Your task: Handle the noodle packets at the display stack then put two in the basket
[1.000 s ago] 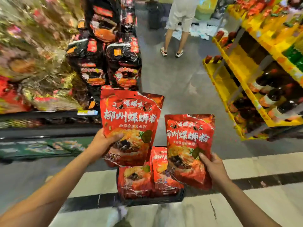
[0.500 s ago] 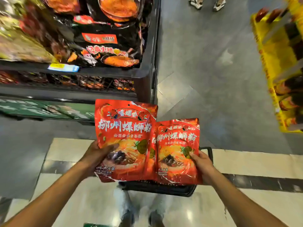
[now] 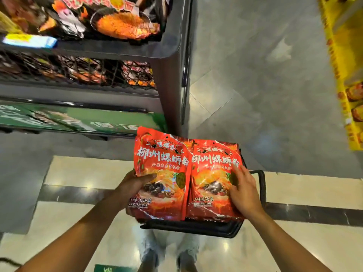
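Two glossy red foil noodle pouches lie side by side, long axes toward 12 o'clock, over the black plastic shopping basket (image 3: 196, 228). The left hand (image 3: 135, 185) grips the left pouch (image 3: 163, 169) at its 8 o'clock edge, thumb curled across the front. The right hand (image 3: 242, 193) rests flat, fingers straight, on the right pouch (image 3: 212, 179) at 4 o'clock.

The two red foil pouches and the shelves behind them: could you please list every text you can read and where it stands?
"柳州螺蛳粉": large white characters on the red foil pouch in the left hand.
"柳州螺蛳粉": again on the red foil pouch under the right hand, partly covered.
Small lines under both titles and at the pouches' lower edges: too blurred.
Green signboard at the shelf foot: blurred.
Shelf-edge price tag: unreadable.
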